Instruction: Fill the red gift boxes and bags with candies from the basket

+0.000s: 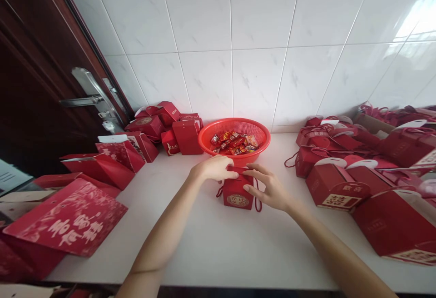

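A small red gift box [238,194] with a gold emblem on its front stands upright on the white table, in front of a red plastic basket. Red cords hang at both its sides. My left hand [218,168] is at the top left of the box, its fingers curled against the top flap. On the right side, my right hand [269,189] has its fingers spread, with fingertips at the top and front edge of the box. The basket [264,141] holds several wrapped candies [236,142].
Red boxes and bags [116,166] line the left side of the white table [204,252]. More red boxes [337,186] with cords crowd the right. Behind are a tiled wall [259,80] and a dark door [44,62] with a metal handle.
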`<state>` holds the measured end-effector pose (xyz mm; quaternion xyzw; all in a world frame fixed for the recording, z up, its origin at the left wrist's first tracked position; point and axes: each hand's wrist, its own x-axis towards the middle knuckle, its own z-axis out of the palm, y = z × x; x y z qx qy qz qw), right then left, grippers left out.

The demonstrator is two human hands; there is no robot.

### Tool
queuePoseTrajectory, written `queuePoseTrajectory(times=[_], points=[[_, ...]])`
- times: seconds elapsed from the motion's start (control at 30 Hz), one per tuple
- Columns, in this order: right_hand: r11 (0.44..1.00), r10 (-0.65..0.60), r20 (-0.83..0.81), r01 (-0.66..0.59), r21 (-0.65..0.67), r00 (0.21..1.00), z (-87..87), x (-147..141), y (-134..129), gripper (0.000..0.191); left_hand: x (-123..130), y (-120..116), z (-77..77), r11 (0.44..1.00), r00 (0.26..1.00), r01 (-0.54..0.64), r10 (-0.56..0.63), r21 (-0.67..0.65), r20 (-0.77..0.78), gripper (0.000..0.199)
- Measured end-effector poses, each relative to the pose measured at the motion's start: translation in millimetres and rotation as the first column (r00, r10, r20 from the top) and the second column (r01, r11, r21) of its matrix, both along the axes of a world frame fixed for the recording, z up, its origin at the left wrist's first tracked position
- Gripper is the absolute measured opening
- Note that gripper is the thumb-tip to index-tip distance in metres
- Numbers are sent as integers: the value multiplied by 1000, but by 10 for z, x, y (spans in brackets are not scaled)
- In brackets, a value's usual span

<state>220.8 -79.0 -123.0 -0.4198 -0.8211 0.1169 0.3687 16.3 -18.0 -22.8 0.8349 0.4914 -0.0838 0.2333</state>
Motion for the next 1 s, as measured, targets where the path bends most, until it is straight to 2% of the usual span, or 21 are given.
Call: queuePoseTrajectory(times=[0.1,0.2,0.3,0.4,0.5,0.67,1.0], points=[[1000,-25,-21,25,0,999,1,9,-8,40,9,-2,-15,997,999,5,-3,76,-35,36],[998,-49,-54,48,-31,997,-5,36,0,43,28,4,-40,997,1000,12,-11,76,-23,34],[993,-65,-66,58,-107,996,-31,80,23,42,34,31,-65,999,1000,22,-22,28,-7,35],[982,-92,-66,80,-173,994,-53,117,41,47,26,57,-83,997,999,9,-7,-81,32,37],[959,-132,-43,116,-260,990,-34,138,37,53,15,69,-94,991,997,19,-10,-134,70,36],[900,-140,-75,96,-426,987,35,147,7,56,11,85,-97,998,1000,10,-9,-64,8,42],[901,-117,-204,18,-433,972,-43,147,45,54,35,71,-108,1000,1000,22,-23,-16,-19,41]])
